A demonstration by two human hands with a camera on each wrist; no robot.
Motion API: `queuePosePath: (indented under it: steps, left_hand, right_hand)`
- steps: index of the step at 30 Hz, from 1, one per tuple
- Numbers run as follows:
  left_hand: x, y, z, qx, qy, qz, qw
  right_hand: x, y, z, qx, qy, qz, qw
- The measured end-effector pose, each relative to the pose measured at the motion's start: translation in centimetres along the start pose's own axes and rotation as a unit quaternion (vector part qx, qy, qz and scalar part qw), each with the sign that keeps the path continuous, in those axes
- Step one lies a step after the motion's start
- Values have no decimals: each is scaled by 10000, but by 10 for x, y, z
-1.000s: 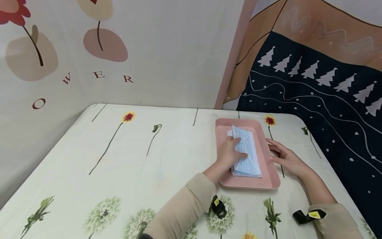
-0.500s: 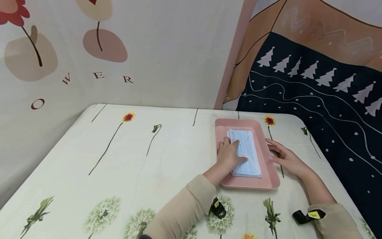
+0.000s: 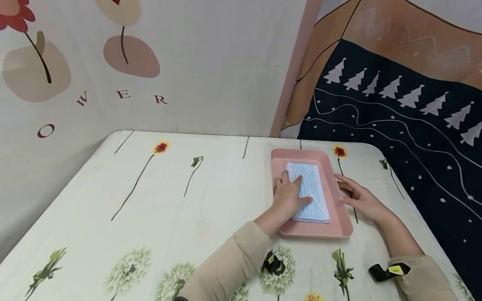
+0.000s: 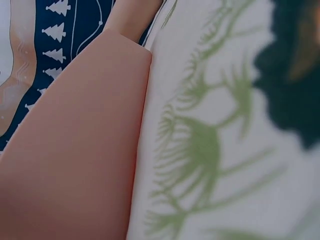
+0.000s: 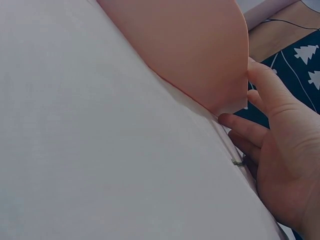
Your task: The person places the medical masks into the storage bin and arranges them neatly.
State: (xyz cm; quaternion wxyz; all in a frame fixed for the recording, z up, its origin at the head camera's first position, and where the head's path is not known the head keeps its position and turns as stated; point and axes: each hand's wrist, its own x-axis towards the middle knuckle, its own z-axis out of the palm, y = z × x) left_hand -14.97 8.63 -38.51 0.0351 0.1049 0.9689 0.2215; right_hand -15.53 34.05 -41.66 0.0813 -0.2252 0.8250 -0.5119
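Note:
A stack of light blue disposable face masks [image 3: 313,194], with white ear loops on top, lies in a pink rectangular tray [image 3: 340,225]. My left hand [image 3: 288,196] reaches over the tray's left side, its thumb and index finger spread on the top mask. The other left fingers bend down at the stack's left edge, their tips hidden. My right hand [image 3: 363,202] rests beside the tray's right wall, fingers loosely bent. In the right wrist view, the right hand's [image 5: 285,135] thumb touches the rim of the tray [image 5: 195,50], with fingertips near its lower edge.
A white tablecloth [image 3: 211,184] with printed flowers covers the table. Behind it hangs a pale curtain [image 3: 226,75] with letters, and to the right a dark blue cloth [image 3: 406,133] with printed trees. A black wrist device [image 3: 388,271] sits by the right cuff.
A second ago the left hand held the top mask's far left edge raised; the mask now lies flat on the stack and the left fingers have spread. The right hand has stayed still.

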Motion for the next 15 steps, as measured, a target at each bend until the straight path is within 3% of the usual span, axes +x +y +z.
queuePosePath:
  steps: [8, 15]
  left_hand:
    - [-10, -5, -10, -612, 91, 514, 9968]
    - [-20, -14, -21, -1324, 119, 1089, 9851]
  right_hand:
    - [1, 0, 0, -55, -11, 57, 10000]
    - [-2, 4, -5, -180, 57, 347, 9992]
